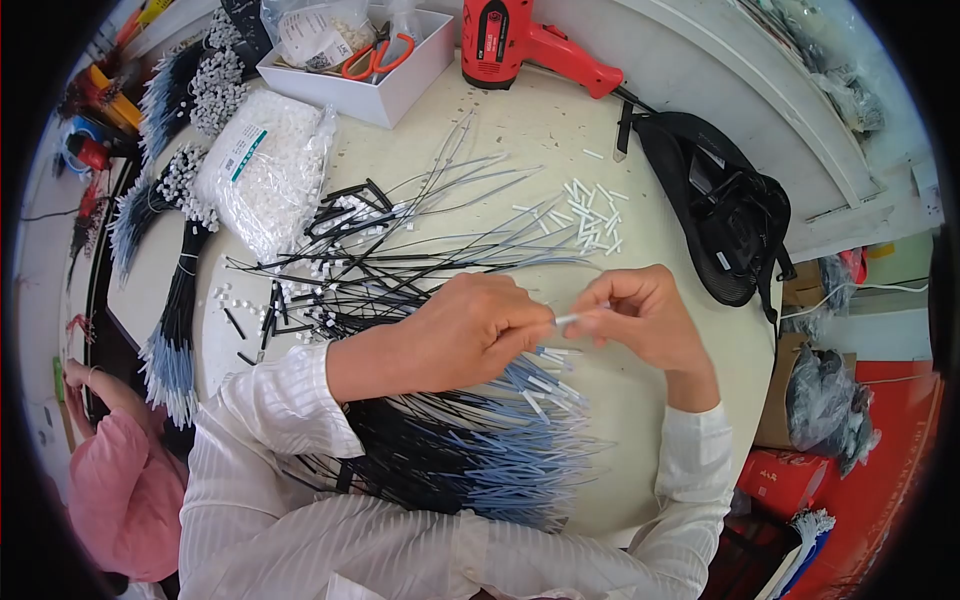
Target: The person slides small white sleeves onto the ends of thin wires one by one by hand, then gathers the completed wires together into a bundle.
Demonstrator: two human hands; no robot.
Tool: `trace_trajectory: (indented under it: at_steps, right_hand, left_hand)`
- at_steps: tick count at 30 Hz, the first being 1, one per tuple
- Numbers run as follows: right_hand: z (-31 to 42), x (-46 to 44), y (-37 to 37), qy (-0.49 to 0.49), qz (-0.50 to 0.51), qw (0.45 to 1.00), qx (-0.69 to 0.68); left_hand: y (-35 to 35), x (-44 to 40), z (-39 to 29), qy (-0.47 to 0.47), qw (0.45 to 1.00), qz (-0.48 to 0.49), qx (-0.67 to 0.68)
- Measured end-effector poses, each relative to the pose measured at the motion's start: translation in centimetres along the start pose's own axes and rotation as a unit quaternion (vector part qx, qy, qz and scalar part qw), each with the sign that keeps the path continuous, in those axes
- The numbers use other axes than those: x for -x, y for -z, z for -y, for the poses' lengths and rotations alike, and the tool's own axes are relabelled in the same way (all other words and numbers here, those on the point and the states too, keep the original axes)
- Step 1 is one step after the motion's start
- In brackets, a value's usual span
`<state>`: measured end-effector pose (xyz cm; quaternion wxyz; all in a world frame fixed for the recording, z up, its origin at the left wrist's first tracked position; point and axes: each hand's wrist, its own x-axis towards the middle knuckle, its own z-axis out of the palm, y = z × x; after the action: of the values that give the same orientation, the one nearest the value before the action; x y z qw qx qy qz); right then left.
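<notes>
White and slim, a short tube (567, 319) sits between the two hands, just above the bench (630, 450); we see the right hand (640, 318) pinching it between thumb and forefinger, the other fingers loosely curled; the left hand (470, 325) is closed, knuckles up, its fingertips meeting the tube's near end; the spot is blurred, so we cannot tell whether these grip the tube itself or a thin wire.

Below the left hand and its forearm we find a thick spread of black wires (430, 440), their pale blue ends (530, 460) fanning toward the right; a looser tangle of wires (400, 255) lies beyond that hand; farther off, near the right hand, we see a scattered heap of white tubes (595, 215).

To the left we note a clear bag of small white pieces (270, 180) beside tied bundles of wire (185, 275); along the far side stand a white box (390, 95) holding orange-handled scissors (380, 44), and a red heat gun (545, 50); a black pouch (715, 215) rests at the right; at far left we see a person in pink (125, 480).
</notes>
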<state>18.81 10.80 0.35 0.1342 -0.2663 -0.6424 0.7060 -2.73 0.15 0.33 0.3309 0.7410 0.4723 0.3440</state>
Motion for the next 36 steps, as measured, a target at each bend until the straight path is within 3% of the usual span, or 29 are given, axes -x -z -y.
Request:
trace_trajectory:
  at_steps: [3,7,10,16,21,31,36]
  right_hand:
    - [0.3,0.0,1.7,0.044,-0.084,0.994,0.047]
    - [-0.9,-0.3,2.7,0.029,-0.208,0.915,0.345]
    - [-2.0,-0.7,3.3,0.081,-0.274,0.847,0.448]
    - [-2.8,-1.1,3.1,0.086,-0.255,0.869,0.415]
    - [-3.1,-1.4,2.2,0.102,-0.256,0.833,0.480]
    - [-2.4,-1.3,1.0,0.098,-0.230,0.782,0.571]
    - [-2.7,-1.3,0.9,0.048,-0.215,0.754,0.619]
  left_hand:
    - [1.0,-0.1,-0.8,-0.013,0.997,0.075,-0.002]
    - [0.7,0.2,0.8,0.019,0.997,-0.013,-0.070]
    - [0.2,0.6,1.4,0.065,0.986,-0.043,-0.150]
    - [-0.5,0.8,1.5,0.113,0.973,0.013,-0.203]
    - [-0.7,0.6,1.4,0.141,0.966,0.012,-0.218]
    - [-1.4,1.0,2.2,0.079,0.964,0.007,-0.255]
    - [-1.4,1.2,1.5,0.069,0.950,0.033,-0.302]
